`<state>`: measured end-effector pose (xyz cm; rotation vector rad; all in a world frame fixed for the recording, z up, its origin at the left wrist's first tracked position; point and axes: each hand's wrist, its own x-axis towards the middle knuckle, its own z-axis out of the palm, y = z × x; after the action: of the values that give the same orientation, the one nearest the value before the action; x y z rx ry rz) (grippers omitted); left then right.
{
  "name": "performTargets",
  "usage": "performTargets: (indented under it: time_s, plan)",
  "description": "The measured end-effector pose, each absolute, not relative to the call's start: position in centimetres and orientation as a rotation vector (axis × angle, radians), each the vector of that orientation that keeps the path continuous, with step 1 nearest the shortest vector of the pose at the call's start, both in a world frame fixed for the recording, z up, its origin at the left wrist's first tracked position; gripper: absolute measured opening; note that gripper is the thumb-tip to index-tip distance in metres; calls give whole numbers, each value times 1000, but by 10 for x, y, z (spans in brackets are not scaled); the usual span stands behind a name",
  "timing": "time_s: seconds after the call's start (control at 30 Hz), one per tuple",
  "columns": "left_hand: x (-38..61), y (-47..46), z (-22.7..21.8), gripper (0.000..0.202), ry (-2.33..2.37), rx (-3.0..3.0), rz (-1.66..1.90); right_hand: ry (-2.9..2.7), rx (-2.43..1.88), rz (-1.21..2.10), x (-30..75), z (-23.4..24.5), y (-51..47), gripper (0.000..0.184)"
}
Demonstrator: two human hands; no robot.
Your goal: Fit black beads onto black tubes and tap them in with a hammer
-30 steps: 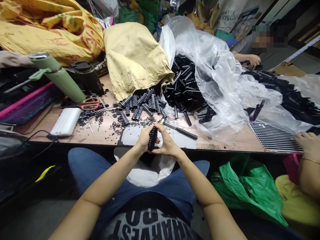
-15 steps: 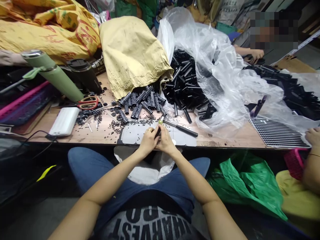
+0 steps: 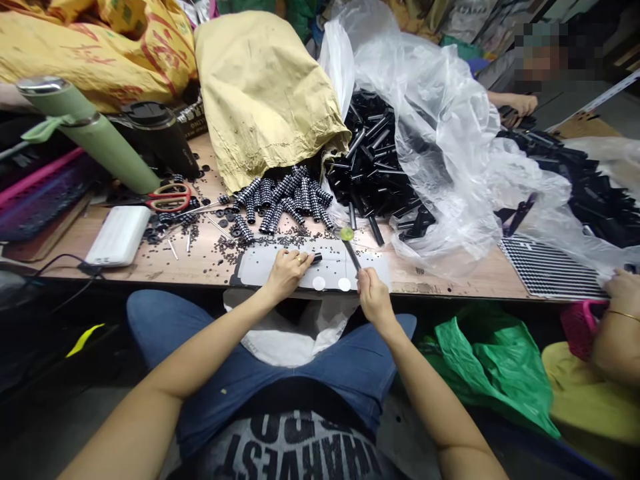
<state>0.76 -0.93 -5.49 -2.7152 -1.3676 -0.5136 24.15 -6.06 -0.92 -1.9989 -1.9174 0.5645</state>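
My left hand (image 3: 288,269) rests on a white sheet (image 3: 270,267) at the table's front edge, fingers closed on a short black cylinder (image 3: 316,257). My right hand (image 3: 371,293) grips the lower end of a thin black rod with a yellow-green tip (image 3: 347,234), tilted up and to the left. Two white round stickers (image 3: 330,284) lie on the sheet between my hands. Behind lie several black-and-white ringed stacks (image 3: 285,200) and scattered small black rings (image 3: 227,248).
A tan sack (image 3: 265,87) and a clear plastic bag of black tubes (image 3: 375,167) fill the table's back. Red scissors (image 3: 170,198), a white box (image 3: 119,235) and a green bottle (image 3: 85,130) sit left. Another person's hand (image 3: 623,293) is at the right, above a green bag (image 3: 490,367).
My hands have parted. The left moved onto the white sheet with the black piece, and the right drew back to the right, lifting the rod off the table.
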Motion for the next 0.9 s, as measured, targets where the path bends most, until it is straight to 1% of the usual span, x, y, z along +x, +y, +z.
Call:
performTargets:
  time_s: [0.13, 0.23, 0.33, 0.37, 0.53, 0.6, 0.67, 0.77, 0.83, 0.9]
  plan:
    - [14, -12, -56, 41, -1427, -2711, -494, -1985, -2097, 628, 233, -2, -76, 32]
    - [29, -23, -56, 44, -1429, -2718, -487, -1909, -1929, 653, 223, 17, -78, 37]
    - [43, -33, -59, 64, -1418, -2747, -445, -1905, -1787, 650, 202, 29, -82, 42]
    - [45, -35, -61, 66, -1426, -2754, -426, -1970, -1787, 642, 193, 29, -83, 42]
    - [44, -23, -66, 58, -1385, -2805, -475, -2372, -1930, 649, 170, 14, -81, 36]
    - [43, -17, -61, 53, -1459, -2819, -519, -2351, -1920, 640, 174, 12, -78, 36]
    - [42, -18, -53, 42, -1614, -2809, -519, -2280, -1944, 591, 186, 14, -73, 38]
    - [37, -26, -39, 30, -1658, -2876, -566, -2186, -2104, 439, 213, 13, -65, 37]
    - [27, -21, -30, 28, -1662, -2865, -700, -2142, -2238, 324, 231, 6, -58, 36]
    - [14, 2, -24, 32, -1863, -2645, -837, -2110, -2316, 232, 246, -2, -47, 36]
